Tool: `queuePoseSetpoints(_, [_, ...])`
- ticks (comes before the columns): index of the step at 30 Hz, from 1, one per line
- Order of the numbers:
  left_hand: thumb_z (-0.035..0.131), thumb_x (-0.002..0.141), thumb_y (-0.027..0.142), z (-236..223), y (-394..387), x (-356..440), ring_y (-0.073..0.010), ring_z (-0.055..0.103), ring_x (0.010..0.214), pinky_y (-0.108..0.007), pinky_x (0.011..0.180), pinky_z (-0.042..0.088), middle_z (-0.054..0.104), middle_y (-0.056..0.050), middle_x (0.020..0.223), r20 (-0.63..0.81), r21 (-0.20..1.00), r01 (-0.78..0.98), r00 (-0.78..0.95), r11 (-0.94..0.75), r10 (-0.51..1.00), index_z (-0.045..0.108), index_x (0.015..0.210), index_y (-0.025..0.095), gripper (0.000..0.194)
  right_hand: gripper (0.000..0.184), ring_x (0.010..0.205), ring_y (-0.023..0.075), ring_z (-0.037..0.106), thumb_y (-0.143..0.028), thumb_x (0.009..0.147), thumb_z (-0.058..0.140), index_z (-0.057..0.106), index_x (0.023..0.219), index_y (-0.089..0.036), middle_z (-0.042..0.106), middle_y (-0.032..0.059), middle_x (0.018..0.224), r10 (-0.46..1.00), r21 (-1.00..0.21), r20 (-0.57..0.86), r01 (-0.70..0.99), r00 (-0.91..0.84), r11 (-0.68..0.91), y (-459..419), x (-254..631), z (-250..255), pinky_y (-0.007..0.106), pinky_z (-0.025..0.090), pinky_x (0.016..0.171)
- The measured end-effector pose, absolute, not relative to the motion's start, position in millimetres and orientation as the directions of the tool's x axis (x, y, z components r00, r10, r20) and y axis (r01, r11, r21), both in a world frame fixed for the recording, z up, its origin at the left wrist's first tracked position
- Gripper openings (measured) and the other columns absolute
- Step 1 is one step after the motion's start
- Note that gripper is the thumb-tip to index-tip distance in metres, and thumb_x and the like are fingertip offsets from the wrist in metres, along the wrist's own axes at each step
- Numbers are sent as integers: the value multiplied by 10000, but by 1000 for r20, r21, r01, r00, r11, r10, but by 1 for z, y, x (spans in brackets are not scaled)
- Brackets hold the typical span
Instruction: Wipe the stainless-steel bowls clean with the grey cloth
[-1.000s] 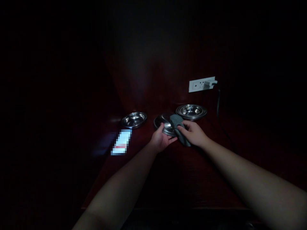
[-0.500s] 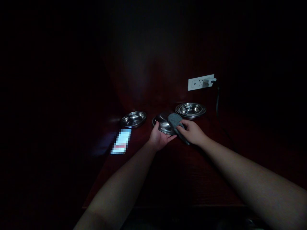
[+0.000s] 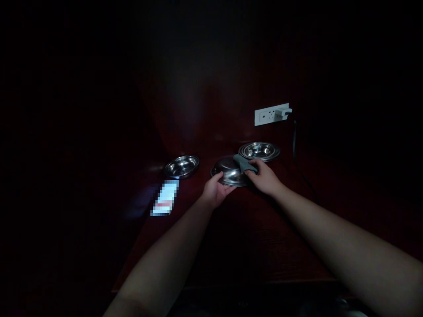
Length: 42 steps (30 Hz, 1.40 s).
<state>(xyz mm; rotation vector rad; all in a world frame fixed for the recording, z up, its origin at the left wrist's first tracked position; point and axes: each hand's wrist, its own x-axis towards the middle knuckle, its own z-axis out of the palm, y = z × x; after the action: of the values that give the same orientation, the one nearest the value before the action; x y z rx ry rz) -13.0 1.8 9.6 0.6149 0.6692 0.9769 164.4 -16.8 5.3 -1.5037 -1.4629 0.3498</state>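
Note:
A steel dish (image 3: 229, 173) is tilted with its underside toward me, above a dark red wooden table (image 3: 238, 237). My left hand (image 3: 214, 190) grips the dish's near left rim from below. My right hand (image 3: 263, 176) presses a grey cloth (image 3: 243, 162) against the dish's upper right side, fingers closed on the cloth. The scene is very dark.
One steel dish (image 3: 181, 166) lies on the table to the left. A stack of steel dishes (image 3: 259, 151) sits at the back right. A lit phone (image 3: 164, 199) lies left of my hands. A white wall socket (image 3: 269, 115) holds a charger with a black cable (image 3: 294, 141).
The cloth has slid up and back over the dish's underside, with my right hand following. The dish has tipped further over in my left hand.

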Motion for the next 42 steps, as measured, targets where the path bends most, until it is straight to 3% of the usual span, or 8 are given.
queuePoseSetpoints(4, [371, 920, 440, 11, 0, -13, -315, 614, 1084, -457, 855, 536, 563, -211, 1281, -225, 732, -519, 427, 441, 876, 487, 1265, 96, 501, 563, 1081, 263, 588, -369, 809, 546, 473, 1311, -123, 600, 169, 1225, 920, -811, 314, 571, 236, 130, -17, 164, 5, 411, 431, 944])
queuePoseSetpoints(8, [370, 927, 407, 10, 0, -13, -321, 595, 1115, -482, 893, 515, 555, -223, 1286, -231, 736, -501, 447, 455, 865, 477, 1265, 85, 479, 589, 1115, 283, 587, -397, 826, 543, 481, 1338, -111, 594, 184, 1261, 935, -794, 274, 602, 225, 88, -19, 164, 8, 419, 427, 966])
queuePoseSetpoints(16, [440, 919, 289, 5, 5, -13, -280, 607, 1107, -492, 899, 515, 572, -180, 1284, -238, 737, -533, 370, 415, 898, 490, 1231, 142, 348, 364, 1015, 244, 642, -237, 854, 464, 645, 1164, -172, 697, 84, 1101, 908, -748, 404, 611, 108, 260, -18, 170, 8, 387, 471, 928])
queuePoseSetpoints(21, [441, 921, 293, 6, 6, -13, -281, 614, 1096, -500, 891, 518, 573, -179, 1285, -225, 731, -561, 338, 388, 914, 477, 1239, 148, 352, 328, 927, 243, 664, -263, 879, 416, 691, 1041, -188, 723, 51, 979, 880, -737, 473, 571, 53, 362, -22, 167, 11, 421, 503, 893])
queuePoseSetpoints(26, [434, 923, 300, 7, 4, -11, -282, 620, 1083, -477, 894, 523, 562, -192, 1295, -213, 736, -560, 341, 380, 916, 487, 1225, 109, 361, 364, 1118, 253, 607, -251, 883, 418, 650, 1156, -188, 686, 59, 1143, 864, -722, 502, 526, -52, 451, -29, 159, 16, 445, 444, 1005])
queuePoseSetpoints(30, [420, 929, 307, 9, 3, -10, -271, 635, 1056, -447, 894, 528, 584, -199, 1263, -219, 736, -554, 350, 390, 911, 506, 1212, 84, 370, 406, 1300, 247, 455, -220, 867, 441, 606, 1235, -172, 551, 82, 1351, 828, -653, 544, 552, -135, 519, -27, 157, 12, 453, 300, 1128])
queuePoseSetpoints(34, [411, 933, 306, 9, 3, -9, -258, 654, 1017, -432, 887, 533, 622, -186, 1208, -227, 734, -551, 352, 398, 908, 524, 1204, 84, 367, 460, 1353, 256, 374, -183, 838, 466, 568, 1286, -172, 463, 85, 1423, 800, -578, 554, 585, -231, 569, -25, 159, 6, 480, 259, 1148])
queuePoseSetpoints(42, [429, 927, 309, 9, 4, -9, -261, 650, 1029, -403, 868, 544, 647, -204, 1150, -255, 720, -545, 368, 430, 894, 528, 1216, 58, 395, 473, 1360, 252, 361, -190, 861, 438, 532, 1315, -97, 436, 136, 1436, 869, -614, 480, 663, -119, 429, -22, 161, 7, 437, 268, 1148])
